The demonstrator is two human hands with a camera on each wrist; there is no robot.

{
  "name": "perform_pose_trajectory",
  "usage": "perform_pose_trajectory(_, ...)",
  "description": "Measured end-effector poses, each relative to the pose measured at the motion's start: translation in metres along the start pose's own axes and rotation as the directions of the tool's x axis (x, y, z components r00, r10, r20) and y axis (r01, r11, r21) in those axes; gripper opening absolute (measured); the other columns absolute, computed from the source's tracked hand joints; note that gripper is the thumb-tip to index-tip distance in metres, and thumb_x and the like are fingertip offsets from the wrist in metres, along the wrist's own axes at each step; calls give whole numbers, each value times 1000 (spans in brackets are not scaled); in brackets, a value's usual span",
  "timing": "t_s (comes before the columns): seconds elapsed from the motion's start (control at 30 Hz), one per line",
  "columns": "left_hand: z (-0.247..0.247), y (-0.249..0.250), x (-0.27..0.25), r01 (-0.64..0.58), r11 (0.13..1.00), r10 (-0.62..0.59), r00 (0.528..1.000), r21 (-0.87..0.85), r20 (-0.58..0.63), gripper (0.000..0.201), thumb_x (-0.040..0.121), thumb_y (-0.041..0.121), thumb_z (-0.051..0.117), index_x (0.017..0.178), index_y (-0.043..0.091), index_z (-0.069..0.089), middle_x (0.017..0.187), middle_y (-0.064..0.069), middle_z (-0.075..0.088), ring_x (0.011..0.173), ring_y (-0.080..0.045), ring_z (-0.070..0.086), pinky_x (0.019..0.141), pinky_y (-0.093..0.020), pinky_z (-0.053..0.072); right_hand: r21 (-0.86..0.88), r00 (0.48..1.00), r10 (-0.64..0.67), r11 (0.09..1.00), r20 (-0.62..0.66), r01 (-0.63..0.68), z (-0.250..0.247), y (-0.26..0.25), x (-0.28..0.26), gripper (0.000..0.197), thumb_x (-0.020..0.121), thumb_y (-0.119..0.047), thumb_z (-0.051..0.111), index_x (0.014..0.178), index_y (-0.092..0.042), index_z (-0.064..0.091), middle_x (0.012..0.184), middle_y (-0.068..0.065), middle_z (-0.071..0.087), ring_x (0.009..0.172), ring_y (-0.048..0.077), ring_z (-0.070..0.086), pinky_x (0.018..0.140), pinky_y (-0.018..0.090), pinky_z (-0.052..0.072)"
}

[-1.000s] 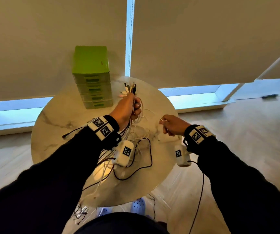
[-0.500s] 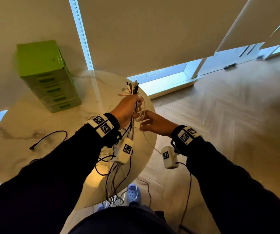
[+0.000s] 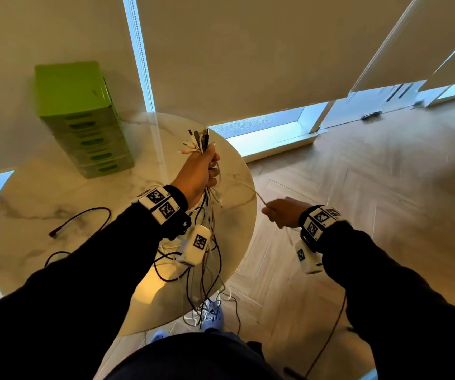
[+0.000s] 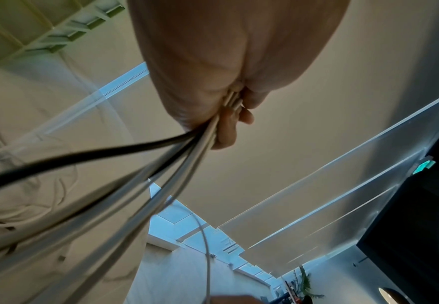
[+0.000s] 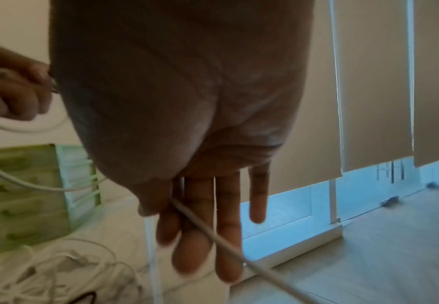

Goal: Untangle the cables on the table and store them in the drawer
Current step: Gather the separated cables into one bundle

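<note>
Left hand [image 3: 197,171] fisted round upright bundle of black and white cables [image 3: 207,242]; thin white cable [image 3: 251,189] running rightward, pinched in right hand [image 3: 285,212]

Long black sleeves [image 3: 83,283] cover both arms from the lower corners of the frame, each wrist wearing a white band printed with black square markers [image 3: 161,203] and a white camera box [image 3: 195,246], with light blue perforated clogs [image 3: 215,315] at bottom centre.
</note>
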State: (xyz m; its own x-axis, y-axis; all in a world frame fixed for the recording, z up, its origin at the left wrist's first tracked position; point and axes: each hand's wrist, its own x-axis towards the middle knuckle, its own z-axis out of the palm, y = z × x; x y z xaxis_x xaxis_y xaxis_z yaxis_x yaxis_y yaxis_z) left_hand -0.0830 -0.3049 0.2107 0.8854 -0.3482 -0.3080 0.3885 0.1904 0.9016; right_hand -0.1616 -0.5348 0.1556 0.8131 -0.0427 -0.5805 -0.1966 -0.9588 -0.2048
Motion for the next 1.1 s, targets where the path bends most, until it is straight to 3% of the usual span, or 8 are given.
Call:
perform_pose_trajectory(0.13,0,0,-6,32,996,-30,999,-81,31,33,105,22,38,74,15,46,64,4,34,55,-9,28,46,-21,19,-36,996,92,995,-9,-92,12,6,11,57,94,-48,56,142,-20,43,138,11,54,126,28,53,105,41,43)
perform_pose_trajectory(0.27,4,-4,-9,28,996,-23,998,-84,49,32,101,17,35,71,14,43,62,2,33,54,-10,27,46,-22,19,275,957,-204,926,-208,257,14,-46,4,81,86,-44,72,152,-25,30,155,3,34,138,20,37,111,34,33)
perform_pose_trajectory(0.43,-2,-4,-4,-19,1000,19,1000,-22,-10,34,101,15,33,69,15,42,63,0,29,54,-11,28,50,-25,23,186,848,-458,839,-266,512,11,-98,-4,23,99,-30,57,114,-13,61,112,3,67,97,13,59,88,32,48)
perform_pose_trajectory(0.7,-28,-5,12,-70,996,58,976,-51,-210,36,104,17,35,69,17,44,53,5,35,49,-10,27,47,-23,24,114,690,-346,842,-635,527,-7,-89,-13,25,107,-25,41,101,-8,58,81,-3,60,60,4,49,58,13,36)
perform_pose_trajectory(0.8,-36,-5,14,-65,994,45,975,-85,-217,35,103,16,35,68,18,41,54,6,31,49,-10,24,46,-23,22,193,804,-203,911,-559,364,-5,-70,-3,29,107,-28,38,104,-10,59,94,5,69,72,23,58,67,29,41)
perform_pose_trajectory(0.87,-39,-3,13,-60,989,35,982,-136,-185,35,102,15,34,68,19,39,55,6,29,49,-10,24,46,-22,20,118,975,-74,988,-209,101,2,-55,2,32,106,-31,38,109,-10,62,108,13,69,89,30,63,78,32,46)
perform_pose_trajectory(0.97,-35,1,5,-24,980,6,996,-196,-93,34,103,16,32,69,19,36,49,9,29,46,-8,25,47,-23,19,-147,957,174,979,231,-142,13,-44,-2,62,97,-54,51,141,-11,46,144,10,51,129,29,51,107,38,40)
perform_pose_trajectory(1.1,-21,8,-10,23,982,-2,994,-187,114,32,103,16,32,72,17,40,48,8,28,46,-9,27,50,-25,22,249,994,-110,962,-12,110,14,-66,-1,132,55,-81,74,157,-31,6,164,1,18,146,23,25,117,47,29)
